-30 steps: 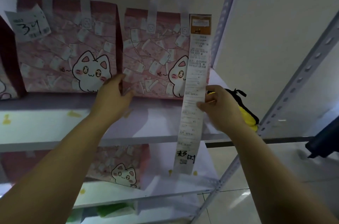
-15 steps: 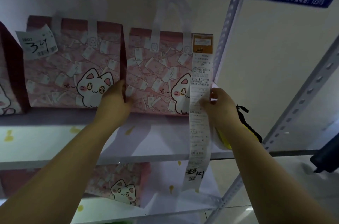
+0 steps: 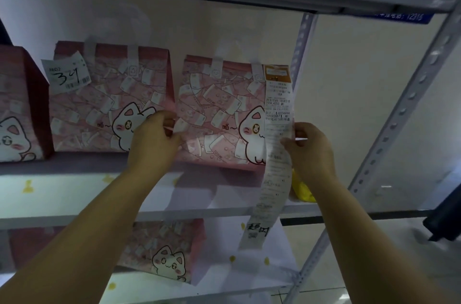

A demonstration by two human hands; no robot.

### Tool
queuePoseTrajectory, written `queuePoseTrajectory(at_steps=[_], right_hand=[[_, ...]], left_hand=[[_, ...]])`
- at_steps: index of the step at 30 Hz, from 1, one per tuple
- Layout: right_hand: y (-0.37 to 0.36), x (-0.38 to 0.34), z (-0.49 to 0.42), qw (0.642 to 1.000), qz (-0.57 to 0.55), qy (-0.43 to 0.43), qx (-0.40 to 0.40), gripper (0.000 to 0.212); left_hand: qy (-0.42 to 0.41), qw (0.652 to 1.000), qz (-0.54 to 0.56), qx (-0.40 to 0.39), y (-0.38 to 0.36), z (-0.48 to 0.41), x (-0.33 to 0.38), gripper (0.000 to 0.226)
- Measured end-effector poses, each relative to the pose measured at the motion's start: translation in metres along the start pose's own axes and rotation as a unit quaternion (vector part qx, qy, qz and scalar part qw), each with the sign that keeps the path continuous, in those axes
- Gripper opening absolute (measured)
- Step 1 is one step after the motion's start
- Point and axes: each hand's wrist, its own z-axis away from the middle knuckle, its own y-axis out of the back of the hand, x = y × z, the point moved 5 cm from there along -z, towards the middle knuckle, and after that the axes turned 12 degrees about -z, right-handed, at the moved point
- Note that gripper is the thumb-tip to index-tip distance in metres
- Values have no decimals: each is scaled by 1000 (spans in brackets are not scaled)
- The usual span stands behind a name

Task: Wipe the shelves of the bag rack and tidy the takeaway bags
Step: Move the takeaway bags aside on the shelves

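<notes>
A person's left hand (image 3: 152, 140) grips the near edge of a pink cat-print takeaway bag (image 3: 219, 114) as the right hand (image 3: 310, 148) pinches its long white paper receipt (image 3: 277, 129) between thumb and fingers

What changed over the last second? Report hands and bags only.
Both hands rose from the foot to mid-height of the right-hand bag: the left hand now grips its left edge, and the right hand pinches the long receipt higher up. The bag stays in place.

Light dim. Plain pale wall (image 3: 349, 104) behind and right of the right hand (image 3: 309, 149). Glossy pale tiled floor (image 3: 361, 254) below it. Blue sign (image 3: 401, 18) with white characters above; dark object (image 3: 444, 224) far right.
</notes>
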Motion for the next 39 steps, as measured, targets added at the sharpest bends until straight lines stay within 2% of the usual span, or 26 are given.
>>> queuePoseTrajectory(at_steps=[4,10,17,22,30,39], right_hand=[[16,-20,29,1000,-7,17,11,17],[37,-50,102,999,-1,26,43,16],[64,-66,204,998,10,-1,65,16],[110,-65,262,994,-14,-30,104,16],[232,-66,315,979,35,-19,199,19],[410,-48,342,952,107,-6,285,15]], left_hand=[[-3,999,45,1,26,20,9,36],[-37,995,80,-46,67,64,11,36],[-38,988,110,-100,103,137,3,34],[-37,979,139,-143,104,180,26,32],[-108,954,191,-207,58,233,122,32],[-181,919,237,-260,-41,303,288,38]])
